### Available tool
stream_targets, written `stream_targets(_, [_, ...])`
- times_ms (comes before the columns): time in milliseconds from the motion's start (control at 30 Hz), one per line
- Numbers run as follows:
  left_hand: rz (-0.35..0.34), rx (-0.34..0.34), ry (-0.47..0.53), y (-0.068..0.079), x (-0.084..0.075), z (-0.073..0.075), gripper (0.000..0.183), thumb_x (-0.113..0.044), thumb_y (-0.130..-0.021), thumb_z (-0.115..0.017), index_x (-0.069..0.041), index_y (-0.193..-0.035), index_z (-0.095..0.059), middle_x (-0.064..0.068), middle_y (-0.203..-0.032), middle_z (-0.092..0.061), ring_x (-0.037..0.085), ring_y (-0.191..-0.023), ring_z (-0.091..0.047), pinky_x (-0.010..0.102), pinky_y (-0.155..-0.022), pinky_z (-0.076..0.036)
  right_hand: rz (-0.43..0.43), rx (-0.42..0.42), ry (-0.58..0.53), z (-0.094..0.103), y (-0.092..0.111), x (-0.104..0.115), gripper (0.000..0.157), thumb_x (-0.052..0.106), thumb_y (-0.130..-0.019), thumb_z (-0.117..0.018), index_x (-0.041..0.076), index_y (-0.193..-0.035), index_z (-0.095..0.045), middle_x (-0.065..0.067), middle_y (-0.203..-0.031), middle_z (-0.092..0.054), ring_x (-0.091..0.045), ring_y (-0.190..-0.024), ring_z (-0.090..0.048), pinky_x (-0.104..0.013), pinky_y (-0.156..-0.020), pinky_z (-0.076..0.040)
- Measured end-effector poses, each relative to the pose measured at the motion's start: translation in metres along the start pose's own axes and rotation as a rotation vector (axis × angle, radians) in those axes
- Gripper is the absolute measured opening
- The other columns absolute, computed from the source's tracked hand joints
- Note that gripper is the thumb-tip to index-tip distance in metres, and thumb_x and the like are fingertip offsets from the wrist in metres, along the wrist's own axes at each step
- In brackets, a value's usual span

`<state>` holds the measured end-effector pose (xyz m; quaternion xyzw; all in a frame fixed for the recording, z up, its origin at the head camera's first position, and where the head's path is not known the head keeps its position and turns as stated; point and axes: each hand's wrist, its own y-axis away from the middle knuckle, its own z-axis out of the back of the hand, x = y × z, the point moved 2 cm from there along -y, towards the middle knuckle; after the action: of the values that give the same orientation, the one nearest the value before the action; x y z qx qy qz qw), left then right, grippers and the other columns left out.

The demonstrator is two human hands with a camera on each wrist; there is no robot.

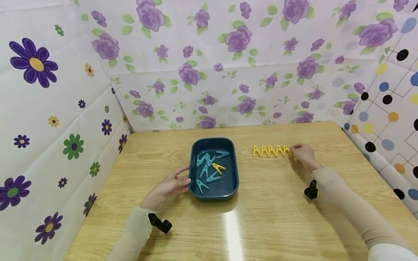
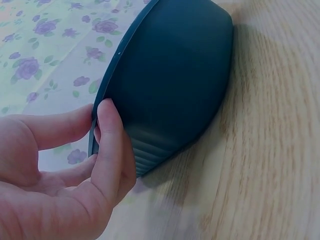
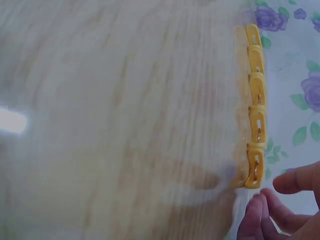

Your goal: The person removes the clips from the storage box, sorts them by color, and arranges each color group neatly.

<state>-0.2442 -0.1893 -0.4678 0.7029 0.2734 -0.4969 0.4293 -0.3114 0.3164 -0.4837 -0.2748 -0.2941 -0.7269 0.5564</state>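
A dark blue plastic basin stands mid-table with several teal clothespins and one yellow clothespin inside. My left hand grips its left rim between thumb and fingers; the left wrist view shows the basin's outer wall beside the fingertips. To the right, several yellow clothespins stand linked in a zigzag row on the table. At the right end of this row is my right hand, thumb and fingers apart with nothing between them, fingertips right by the last clothespin.
The wooden table reaches back to a flowered cloth wall. More patterned cloth stands at the left and right sides. A black strap mount sits on the right wrist, another mount on the left.
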Motion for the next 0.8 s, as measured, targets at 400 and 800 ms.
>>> stream_targets(400, [-0.019,0.042,-0.029,0.002,0.000,-0.002,0.064,-0.010,-0.101,-0.050,-0.004,-0.154,-0.015,-0.005,-0.096,-0.063,0.006,-0.083,-0.063,0.023,-0.081,-0.054,0.093,-0.074,-0.057,-0.002,0.010,0.037,0.038,0.023,-0.101,-0.041,-0.003,-0.126,-0.053,-0.022,-0.117,-0.055,-0.029,-0.094,-0.055,-0.028,-0.066,-0.047])
stream_targets(800, [0.014,0.005,-0.031,0.003,0.002,-0.004,0.061,-0.015,-0.100,-0.052,-0.002,-0.152,-0.021,-0.001,-0.104,-0.062,0.007,-0.084,-0.062,0.021,-0.079,-0.054,0.148,0.001,-0.054,-0.017,0.018,0.074,0.036,0.019,-0.099,-0.044,-0.003,-0.125,-0.054,-0.024,-0.121,-0.056,-0.033,-0.101,-0.055,-0.027,-0.068,-0.046])
